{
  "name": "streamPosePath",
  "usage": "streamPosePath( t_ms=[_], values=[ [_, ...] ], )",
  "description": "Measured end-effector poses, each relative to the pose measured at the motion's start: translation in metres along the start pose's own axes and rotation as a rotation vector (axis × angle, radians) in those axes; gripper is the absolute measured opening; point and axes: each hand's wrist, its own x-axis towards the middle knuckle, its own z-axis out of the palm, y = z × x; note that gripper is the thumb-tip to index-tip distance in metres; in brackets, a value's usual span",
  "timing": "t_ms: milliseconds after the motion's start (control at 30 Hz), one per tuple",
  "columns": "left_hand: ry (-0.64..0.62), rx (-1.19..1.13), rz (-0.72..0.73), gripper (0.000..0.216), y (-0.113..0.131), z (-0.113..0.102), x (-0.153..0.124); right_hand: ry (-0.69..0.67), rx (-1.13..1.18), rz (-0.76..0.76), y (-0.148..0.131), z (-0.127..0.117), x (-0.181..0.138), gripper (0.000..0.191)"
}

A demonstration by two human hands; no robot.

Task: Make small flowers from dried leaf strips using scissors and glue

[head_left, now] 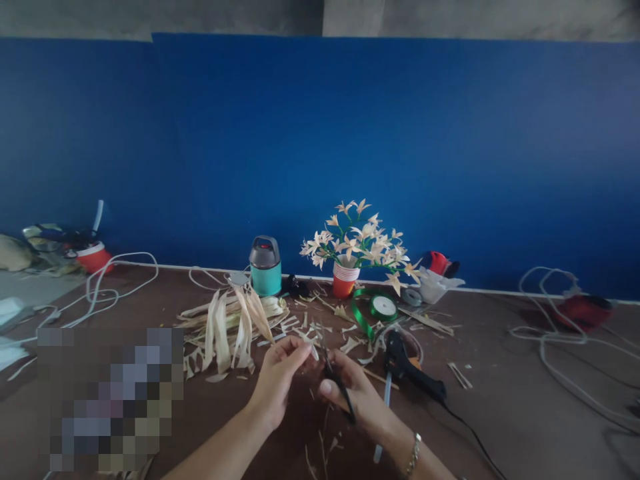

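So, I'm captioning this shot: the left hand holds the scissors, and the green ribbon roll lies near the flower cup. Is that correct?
Not quite: in the head view, the right hand holds the scissors. The green ribbon roll does lie near the flower cup.

The background is filled by a broad blue panel (320, 133), its top edge slightly stepped toward the left. Above it, a band of grey wall (225, 19) is seen, interrupted by a darker patch (303, 17) near the middle. Below, a dark brown tabletop (490, 420) is bordered by a thin pale strip (505, 293). Everything is dimly, softly lit.
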Motion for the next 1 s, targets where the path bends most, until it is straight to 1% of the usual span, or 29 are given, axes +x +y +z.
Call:
streamPosePath(
  t_ms=[100,200,433,700,1000],
  values=[
    [-0.043,-0.093,-0.026,0.019,0.000,0.001,0.000,-0.097,0.008,0.012,-0.004,0.002,-0.002,0.043],
    [-0.053,-0.134,-0.052,0.015,-0.002,0.000,0.000,-0.126,0.021,0.047,-0.004,0.003,-0.002,0.044],
    [-0.065,-0.285,-0.108,0.016,-0.004,-0.003,0.001,-0.131,0.035,0.051,0.004,0.001,-0.001,0.048],
    [-0.079,-0.334,-0.115,0.014,-0.006,-0.001,0.001,-0.105,0.028,0.051,0.002,0.005,-0.001,0.048],
    [0.003,-0.433,-0.169,0.015,-0.009,0.002,-0.002,-0.106,0.020,0.032,0.009,0.003,0.000,0.043]
  ],
)
